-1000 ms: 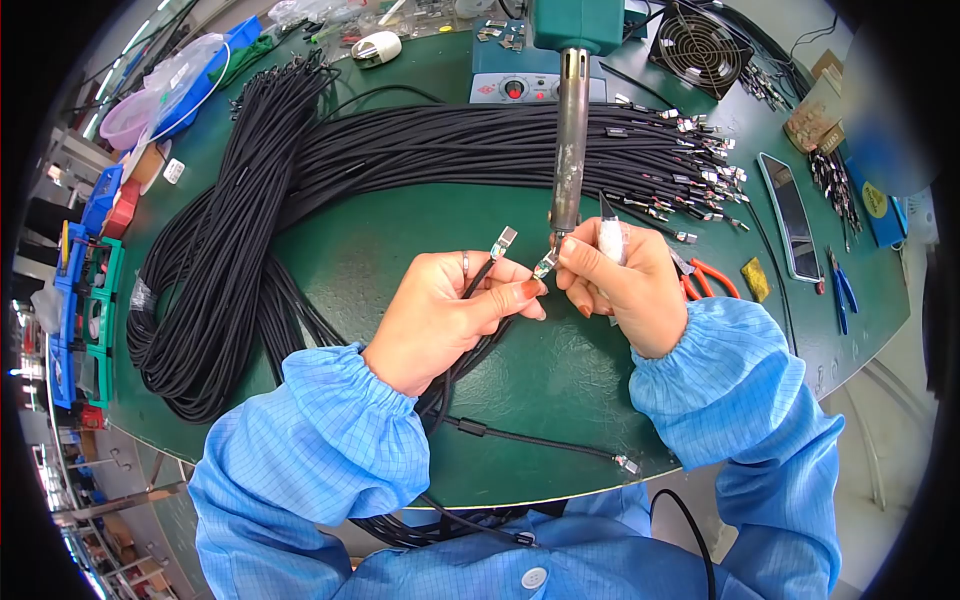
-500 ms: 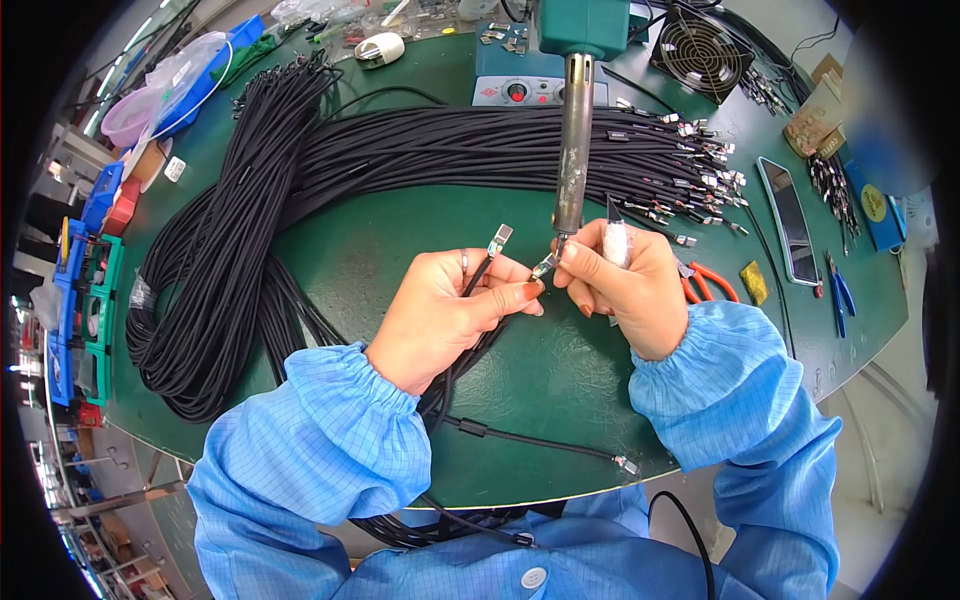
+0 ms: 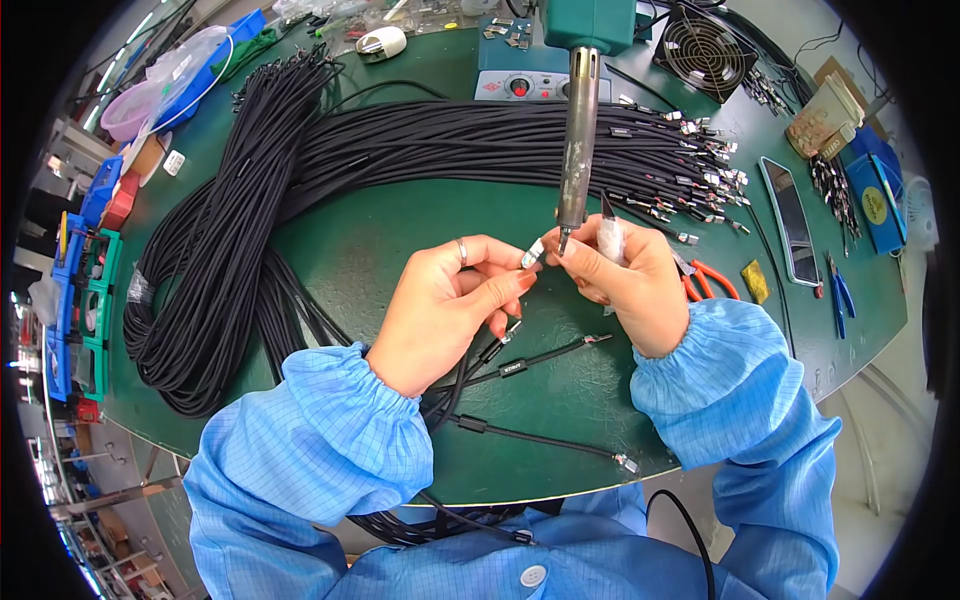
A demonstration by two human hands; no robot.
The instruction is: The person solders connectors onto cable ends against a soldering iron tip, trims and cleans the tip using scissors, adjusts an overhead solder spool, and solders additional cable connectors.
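My left hand (image 3: 445,310) is closed, with thumb and fingers pinching a small silver connector (image 3: 533,253). Close beside it, my right hand (image 3: 630,280) is curled around a dark-pointed tool with a white-wrapped handle (image 3: 611,242). Its thumb and fingertips meet near the connector; whether they grip it too is hidden. Over these fingertips hangs a soldering iron (image 3: 576,150), fixed tip down. Below my left hand, one black cable ends in a metal plug (image 3: 512,332). Another labelled cable (image 3: 550,357) lies with a thin end, and a third bears a metal plug (image 3: 627,464).
A large bundle of black cables (image 3: 225,250) curves across the green table (image 3: 390,225). Behind stands a blue soldering station (image 3: 545,86). To the right are orange-handled pliers (image 3: 715,280), a yellow sponge (image 3: 755,281), a phone (image 3: 789,220) and blue-handled cutters (image 3: 841,298).
The cable with the metal plug held upright in my left hand has dropped below it. A labelled cable now lies on the table. My left hand's connector sits slightly higher and further left.
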